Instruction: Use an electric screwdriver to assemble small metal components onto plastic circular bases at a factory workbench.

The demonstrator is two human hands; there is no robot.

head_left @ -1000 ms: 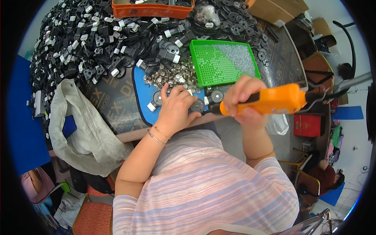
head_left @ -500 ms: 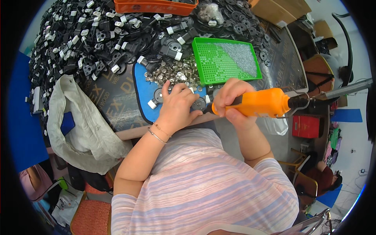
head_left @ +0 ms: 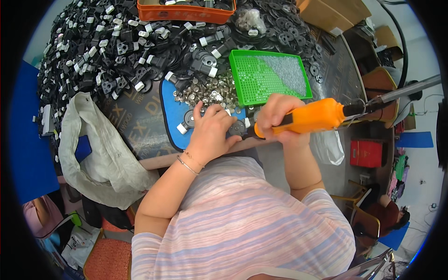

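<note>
My right hand [head_left: 282, 116] wraps round an orange power screwdriver [head_left: 315, 117], held nearly level, its dark nose pointing left. That nose is at a black round plastic part [head_left: 237, 127] near the table's front edge; the exact contact is too small to tell. My left hand [head_left: 211, 129] steadies this part between thumb and fingers, its other fingers spread on the blue mat [head_left: 173, 114]. Beside those fingertips lies another black disc part with a white end [head_left: 188, 119]. A heap of small silvery metal pieces [head_left: 214, 91] sits just beyond my left hand.
A green perforated tray [head_left: 252, 84] with small silvery pieces stands behind my right hand. Black parts with white ends [head_left: 107, 51] pile up at the far left, black discs [head_left: 284, 30] at the back. An orange bin [head_left: 186, 14] and a grey cloth bag [head_left: 107, 172] flank the table.
The screwdriver's rear end has risen a little in the picture, and my right hand has turned slightly with it. My left hand keeps its place on the part. The whole view has shifted slightly.
</note>
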